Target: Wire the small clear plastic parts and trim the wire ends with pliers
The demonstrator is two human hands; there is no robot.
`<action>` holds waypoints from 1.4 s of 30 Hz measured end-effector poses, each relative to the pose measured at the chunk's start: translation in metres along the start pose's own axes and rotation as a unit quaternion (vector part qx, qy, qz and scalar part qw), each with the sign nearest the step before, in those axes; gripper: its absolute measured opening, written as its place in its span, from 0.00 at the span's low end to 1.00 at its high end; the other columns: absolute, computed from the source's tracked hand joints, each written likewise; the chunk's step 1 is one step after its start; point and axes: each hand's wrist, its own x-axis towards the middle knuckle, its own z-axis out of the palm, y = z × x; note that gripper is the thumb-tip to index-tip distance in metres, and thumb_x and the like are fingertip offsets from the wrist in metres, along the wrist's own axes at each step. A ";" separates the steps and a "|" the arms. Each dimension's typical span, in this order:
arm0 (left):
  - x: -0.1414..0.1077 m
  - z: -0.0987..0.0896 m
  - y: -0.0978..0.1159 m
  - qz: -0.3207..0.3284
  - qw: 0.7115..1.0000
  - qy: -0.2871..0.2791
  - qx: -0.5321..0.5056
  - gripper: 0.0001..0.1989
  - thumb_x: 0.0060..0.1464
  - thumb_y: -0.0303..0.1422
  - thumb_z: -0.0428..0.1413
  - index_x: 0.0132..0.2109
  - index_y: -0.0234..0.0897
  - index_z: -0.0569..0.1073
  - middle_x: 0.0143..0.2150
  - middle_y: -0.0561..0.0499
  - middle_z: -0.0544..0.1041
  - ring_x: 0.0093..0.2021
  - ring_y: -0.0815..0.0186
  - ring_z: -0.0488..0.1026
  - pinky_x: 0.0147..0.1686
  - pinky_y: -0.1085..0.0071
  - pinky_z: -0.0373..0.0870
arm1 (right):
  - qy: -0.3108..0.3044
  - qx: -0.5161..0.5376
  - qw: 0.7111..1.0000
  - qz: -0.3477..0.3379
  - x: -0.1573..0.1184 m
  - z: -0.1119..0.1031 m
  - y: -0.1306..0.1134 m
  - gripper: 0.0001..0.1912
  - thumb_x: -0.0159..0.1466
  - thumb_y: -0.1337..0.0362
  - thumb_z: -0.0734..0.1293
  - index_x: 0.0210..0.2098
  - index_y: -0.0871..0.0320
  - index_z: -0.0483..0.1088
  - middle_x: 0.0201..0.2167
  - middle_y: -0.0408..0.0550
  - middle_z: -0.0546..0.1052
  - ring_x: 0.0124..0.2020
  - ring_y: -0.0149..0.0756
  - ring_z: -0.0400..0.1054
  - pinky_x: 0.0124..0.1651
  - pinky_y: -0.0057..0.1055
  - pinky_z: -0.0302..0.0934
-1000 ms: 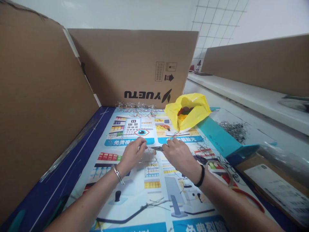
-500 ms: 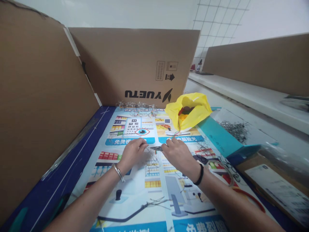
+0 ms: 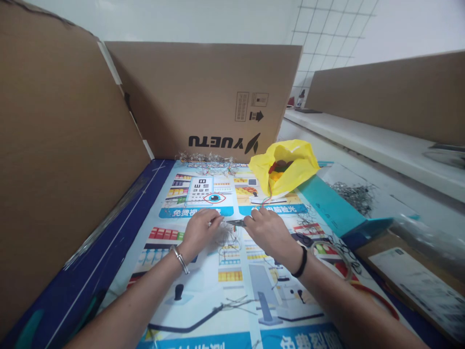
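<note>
My right hand (image 3: 267, 230) is wrapped round a small pointed metal tool (image 3: 237, 223), whose tip points left toward my other hand. My left hand (image 3: 202, 229), with a silver bangle at the wrist, is pinched closed just left of the tip; whatever it holds is too small to make out. Thin tangled wires (image 3: 228, 242) lie on the printed sheet (image 3: 203, 281) below and between the hands. Beyond my right hand stands an open yellow bag (image 3: 301, 167) with red and orange things inside, and thin coloured wires hang over its near edge.
Cardboard panels (image 3: 203, 97) rise at the back and left. Silvery wire scraps (image 3: 207, 158) lie along the sheet's far edge. At the right are a teal box flap (image 3: 327, 203), a dark wire heap (image 3: 350, 194), a wire coil (image 3: 341, 257) and a labelled package (image 3: 414, 276).
</note>
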 end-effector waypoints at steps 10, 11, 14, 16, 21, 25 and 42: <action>-0.002 0.005 0.002 -0.072 0.985 0.024 -0.153 0.10 0.53 0.35 0.50 0.27 0.37 0.69 0.28 0.53 0.71 0.33 0.67 0.67 0.34 0.72 0.63 | -0.010 0.005 1.000 -0.001 0.000 -0.002 0.002 0.07 0.62 0.66 0.60 0.30 0.59 0.68 0.29 0.50 0.69 0.33 0.38 0.59 0.32 0.32 0.44; -0.002 0.006 0.002 -0.075 0.984 0.023 -0.160 0.10 0.53 0.35 0.50 0.27 0.37 0.69 0.27 0.53 0.71 0.33 0.67 0.67 0.35 0.72 0.63 | -0.013 0.006 1.000 0.000 0.000 -0.002 0.002 0.07 0.62 0.66 0.60 0.31 0.59 0.68 0.29 0.50 0.69 0.33 0.38 0.59 0.32 0.32 0.44; -0.001 0.008 0.002 -0.085 0.981 0.028 -0.174 0.09 0.52 0.34 0.50 0.26 0.37 0.68 0.27 0.54 0.70 0.32 0.67 0.67 0.36 0.71 0.63 | -0.015 0.007 1.000 0.001 0.001 -0.002 0.003 0.06 0.61 0.66 0.61 0.30 0.58 0.68 0.29 0.50 0.69 0.33 0.38 0.59 0.32 0.31 0.44; -0.001 0.009 0.003 -0.087 0.978 0.031 -0.188 0.09 0.52 0.34 0.51 0.26 0.37 0.68 0.27 0.54 0.70 0.32 0.68 0.66 0.37 0.71 0.63 | -0.011 0.005 1.000 0.003 0.001 -0.002 0.003 0.07 0.62 0.67 0.60 0.30 0.58 0.68 0.28 0.50 0.69 0.33 0.38 0.59 0.32 0.31 0.44; -0.001 0.012 0.004 -0.075 0.966 0.019 -0.245 0.08 0.52 0.33 0.50 0.28 0.36 0.69 0.33 0.52 0.72 0.38 0.67 0.68 0.42 0.70 0.63 | -0.011 0.006 1.000 -0.002 0.001 -0.002 0.002 0.08 0.62 0.68 0.59 0.29 0.59 0.68 0.28 0.49 0.69 0.32 0.38 0.59 0.31 0.32 0.44; -0.001 0.013 0.004 -0.116 0.955 -0.004 -0.273 0.09 0.52 0.35 0.50 0.30 0.36 0.70 0.31 0.53 0.73 0.34 0.67 0.68 0.38 0.71 0.63 | -0.013 0.009 1.000 0.000 0.001 -0.002 0.002 0.08 0.62 0.68 0.59 0.30 0.59 0.68 0.28 0.50 0.69 0.32 0.38 0.59 0.32 0.31 0.44; 0.000 0.011 0.003 -0.092 0.968 -0.027 -0.231 0.11 0.54 0.36 0.47 0.28 0.37 0.68 0.29 0.54 0.71 0.32 0.69 0.68 0.37 0.73 0.63 | -0.080 0.074 0.993 0.037 0.001 -0.006 0.002 0.11 0.63 0.59 0.59 0.36 0.56 0.70 0.32 0.48 0.72 0.36 0.36 0.64 0.35 0.29 0.51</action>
